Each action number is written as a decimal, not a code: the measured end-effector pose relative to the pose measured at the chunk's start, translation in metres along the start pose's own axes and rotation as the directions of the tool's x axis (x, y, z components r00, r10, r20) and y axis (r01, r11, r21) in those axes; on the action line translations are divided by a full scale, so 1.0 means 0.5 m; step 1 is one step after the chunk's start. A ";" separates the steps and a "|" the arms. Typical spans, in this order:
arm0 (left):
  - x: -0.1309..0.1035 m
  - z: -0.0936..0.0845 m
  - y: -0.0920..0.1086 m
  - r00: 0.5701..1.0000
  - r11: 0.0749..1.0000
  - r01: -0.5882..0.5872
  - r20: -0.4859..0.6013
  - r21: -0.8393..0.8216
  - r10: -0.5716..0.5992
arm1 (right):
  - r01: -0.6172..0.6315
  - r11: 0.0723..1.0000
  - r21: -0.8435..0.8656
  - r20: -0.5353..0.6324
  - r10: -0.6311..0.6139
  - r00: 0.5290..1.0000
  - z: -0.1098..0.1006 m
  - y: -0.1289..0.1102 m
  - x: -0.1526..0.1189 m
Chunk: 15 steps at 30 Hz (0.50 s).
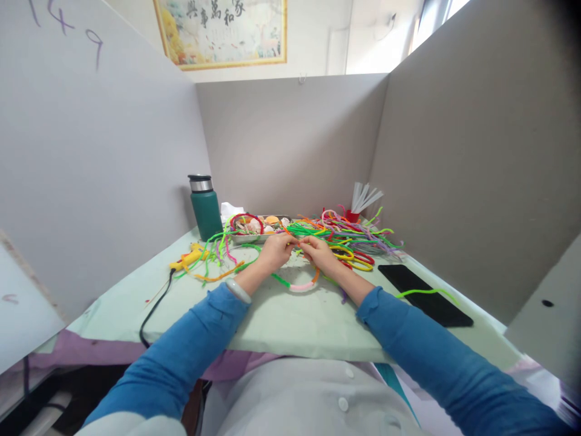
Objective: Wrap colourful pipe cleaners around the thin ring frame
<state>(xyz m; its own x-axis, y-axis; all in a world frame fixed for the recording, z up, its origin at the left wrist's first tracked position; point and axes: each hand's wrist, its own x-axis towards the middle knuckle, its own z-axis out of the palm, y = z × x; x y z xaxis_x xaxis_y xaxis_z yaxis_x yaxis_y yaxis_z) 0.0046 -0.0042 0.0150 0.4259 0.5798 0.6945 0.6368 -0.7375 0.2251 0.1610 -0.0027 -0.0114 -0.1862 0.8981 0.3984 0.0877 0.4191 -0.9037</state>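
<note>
Pipe-cleaner loop (302, 288) has green, pink and orange sections apparently joined; left grip (275, 251) and right grip (320, 252) pinch its far side, where closure seems unfinished.

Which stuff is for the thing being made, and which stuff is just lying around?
Probably for the job:
green, pink and orange band below the hands
heap of pipe cleaners
yellow glue gun
what look like glue sticks

Probably just there:
green bottle
white tissue
flat black rectangle
framed picture
</note>
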 end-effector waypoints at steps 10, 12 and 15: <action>0.001 -0.003 0.001 0.998 0.999 0.039 0.044 0.002 -0.039 | 0.018 0.999 -0.028 -0.002 -0.018 1.000 -0.001 0.011 0.004; 0.001 -0.002 0.001 0.997 0.999 0.048 0.056 0.009 -0.048 | 0.027 0.999 -0.044 0.002 -0.026 1.000 -0.002 0.014 0.005; 0.001 -0.001 0.000 0.996 0.998 0.061 0.061 0.019 -0.062 | 0.045 0.997 -0.066 0.012 -0.044 0.999 -0.002 0.016 0.004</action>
<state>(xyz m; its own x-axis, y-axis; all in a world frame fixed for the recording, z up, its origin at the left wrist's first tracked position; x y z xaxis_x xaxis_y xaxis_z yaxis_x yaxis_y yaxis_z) 0.0046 -0.0042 0.0157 0.4239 0.6444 0.6364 0.6734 -0.6942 0.2544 0.1624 0.0029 -0.0177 -0.2021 0.8772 0.4356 0.1439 0.4666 -0.8727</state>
